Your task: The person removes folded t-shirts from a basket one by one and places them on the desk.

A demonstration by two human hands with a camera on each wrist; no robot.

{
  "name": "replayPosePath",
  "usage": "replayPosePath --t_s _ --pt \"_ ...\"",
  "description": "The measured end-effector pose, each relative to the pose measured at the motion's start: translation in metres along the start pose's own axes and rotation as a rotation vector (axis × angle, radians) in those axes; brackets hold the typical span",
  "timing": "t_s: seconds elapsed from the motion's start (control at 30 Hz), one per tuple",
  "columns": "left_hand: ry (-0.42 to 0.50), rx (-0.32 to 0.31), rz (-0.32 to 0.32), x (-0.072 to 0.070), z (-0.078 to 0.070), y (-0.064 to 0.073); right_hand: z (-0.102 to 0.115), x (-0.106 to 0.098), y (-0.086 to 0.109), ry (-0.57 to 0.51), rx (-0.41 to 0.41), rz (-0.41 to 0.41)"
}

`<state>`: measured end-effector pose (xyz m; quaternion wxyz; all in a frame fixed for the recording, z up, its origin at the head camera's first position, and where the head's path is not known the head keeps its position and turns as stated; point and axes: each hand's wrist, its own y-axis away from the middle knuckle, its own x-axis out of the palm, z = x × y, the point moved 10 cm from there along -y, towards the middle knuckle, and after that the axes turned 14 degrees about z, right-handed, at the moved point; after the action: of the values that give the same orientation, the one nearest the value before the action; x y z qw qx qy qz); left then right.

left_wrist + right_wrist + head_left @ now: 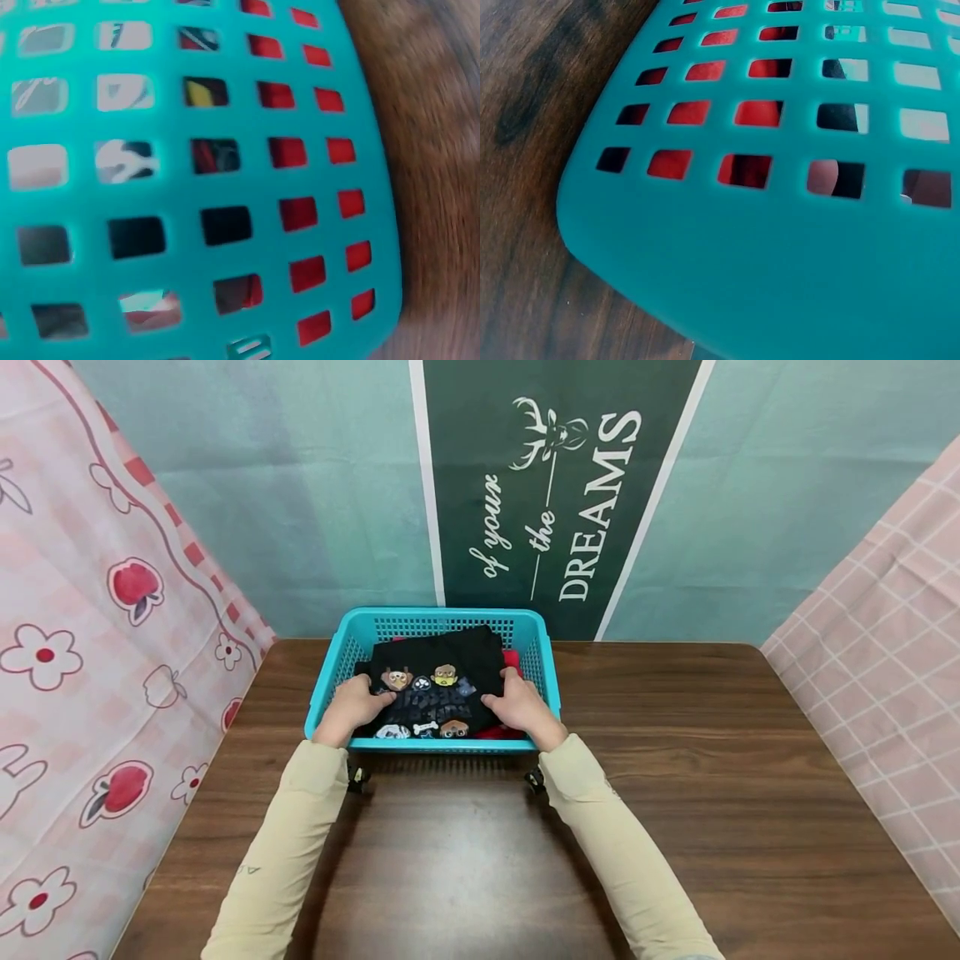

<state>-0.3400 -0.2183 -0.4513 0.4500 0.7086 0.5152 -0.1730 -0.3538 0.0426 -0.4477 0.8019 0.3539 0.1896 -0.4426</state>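
A folded black shirt [442, 656] printed with cartoon faces lies inside a turquoise plastic basket [442, 745] in the head view. At its left edge the left hand [354, 703] grips the shirt, thumb on top. The right hand [521, 700] holds the opposite edge, its thumb also over the cloth. Red cloth [512, 657] shows beneath and beside the shirt. Both wrist views are filled mostly by the basket wall [169, 187], with red and dark cloth behind its holes. Fingers under the shirt are hidden.
The basket stands on a brown wooden table [675, 777], close to a teal curtain [262, 485] at the back. Patterned pink cloths hang on the left [75, 693] and right [885, 610] sides. Bare tabletop extends to the right and in front.
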Motion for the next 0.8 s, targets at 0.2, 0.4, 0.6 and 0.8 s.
replayPosePath --t_s 0.2,0.4,0.6,0.8 --pt "0.183 0.022 -0.052 -0.009 0.005 0.0 0.005 -0.005 0.001 -0.008 -0.039 -0.044" --pt "0.323 0.053 -0.081 -0.013 0.007 0.003 0.01 -0.01 0.002 -0.062 -0.115 -0.085" --pt "0.355 0.006 0.042 -0.003 0.009 0.001 0.013 -0.023 0.005 -0.119 -0.169 -0.194" --pt "0.359 -0.011 0.064 -0.001 0.008 0.002 0.012 -0.023 0.004 -0.099 -0.167 -0.175"
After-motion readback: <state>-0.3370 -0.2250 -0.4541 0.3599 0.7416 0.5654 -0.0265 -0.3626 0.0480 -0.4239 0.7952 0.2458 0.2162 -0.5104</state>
